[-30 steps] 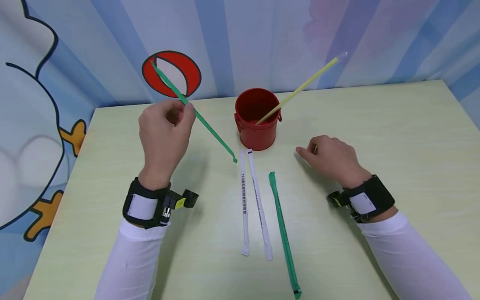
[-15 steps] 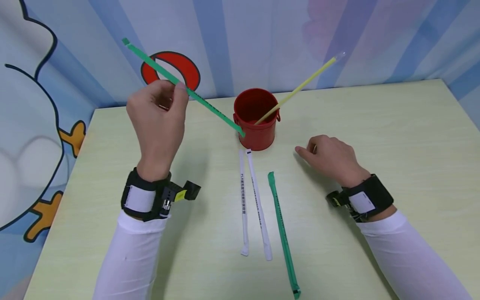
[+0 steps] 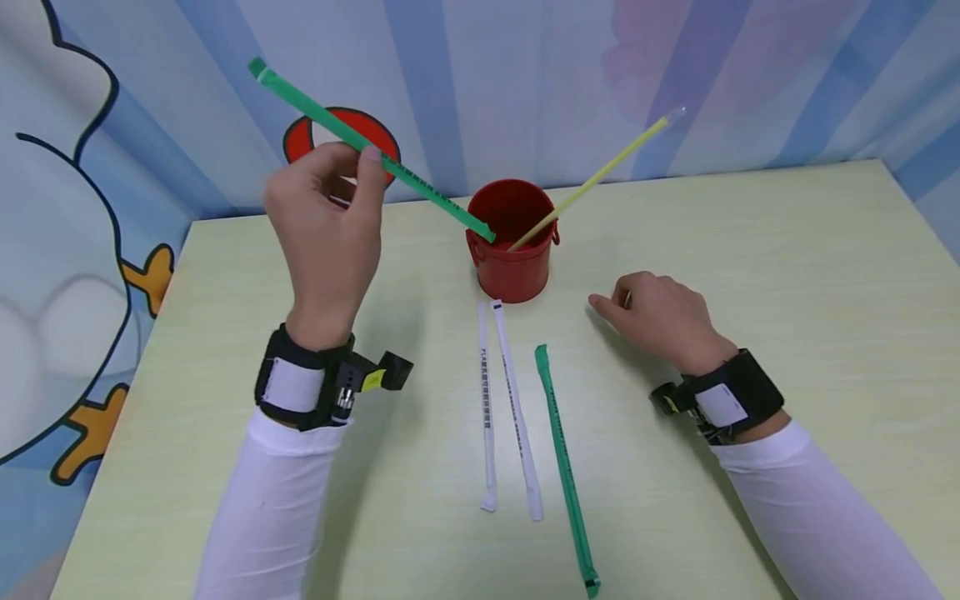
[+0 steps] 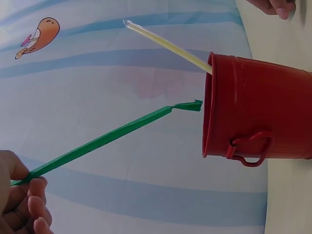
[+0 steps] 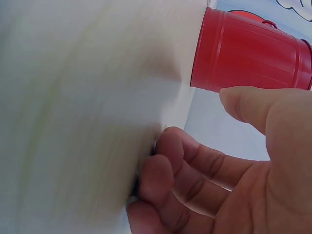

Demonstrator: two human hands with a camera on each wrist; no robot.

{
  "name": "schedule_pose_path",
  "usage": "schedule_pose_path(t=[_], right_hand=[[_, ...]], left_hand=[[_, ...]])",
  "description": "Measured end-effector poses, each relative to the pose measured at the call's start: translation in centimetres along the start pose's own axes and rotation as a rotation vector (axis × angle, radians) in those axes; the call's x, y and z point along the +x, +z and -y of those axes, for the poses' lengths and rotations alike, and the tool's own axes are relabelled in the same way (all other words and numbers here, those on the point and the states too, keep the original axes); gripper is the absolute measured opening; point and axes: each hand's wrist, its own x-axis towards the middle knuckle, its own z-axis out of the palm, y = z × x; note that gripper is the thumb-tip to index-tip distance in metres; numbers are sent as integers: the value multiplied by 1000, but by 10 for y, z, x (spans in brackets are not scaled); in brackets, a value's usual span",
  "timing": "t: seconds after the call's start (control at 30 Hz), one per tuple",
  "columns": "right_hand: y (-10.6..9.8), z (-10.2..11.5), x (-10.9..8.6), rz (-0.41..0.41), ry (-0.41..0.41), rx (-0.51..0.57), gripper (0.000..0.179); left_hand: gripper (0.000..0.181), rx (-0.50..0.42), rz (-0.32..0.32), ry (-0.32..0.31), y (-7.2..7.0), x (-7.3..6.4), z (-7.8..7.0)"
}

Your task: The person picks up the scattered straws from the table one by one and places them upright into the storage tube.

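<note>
The left hand (image 3: 324,221) pinches a green paper-wrapped straw (image 3: 435,196) partway along, so its lower end hangs just above the mouth of a round red metal bucket (image 3: 514,275), whose rim props a leaning clear-wrapped yellow straw (image 3: 611,169); the right hand (image 3: 666,318), loosely curled and empty, rests on the pale table (image 3: 802,250).

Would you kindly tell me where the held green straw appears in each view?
Head: the green straw slants from upper left towards centre.
Left wrist: the green straw runs from lower left towards centre.
Right wrist: not in it.
Shared landmark: the red bucket, above centre in head, right in left wrist, upper right in right wrist.
</note>
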Motion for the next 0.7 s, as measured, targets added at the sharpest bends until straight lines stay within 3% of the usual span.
schedule_pose_path(t=[0.2,0.47,0.7], right_hand=[[0,0,-1,-4,5,0,40],[-1,0,-2,-6,9,0,40],[0,-1,-3,-16,8,1,40]], left_hand=[[25,51,38,-60,11,-3,-4],[27,122,179,-101,29,-12,1],[27,159,260,-157,40,-20,2]])
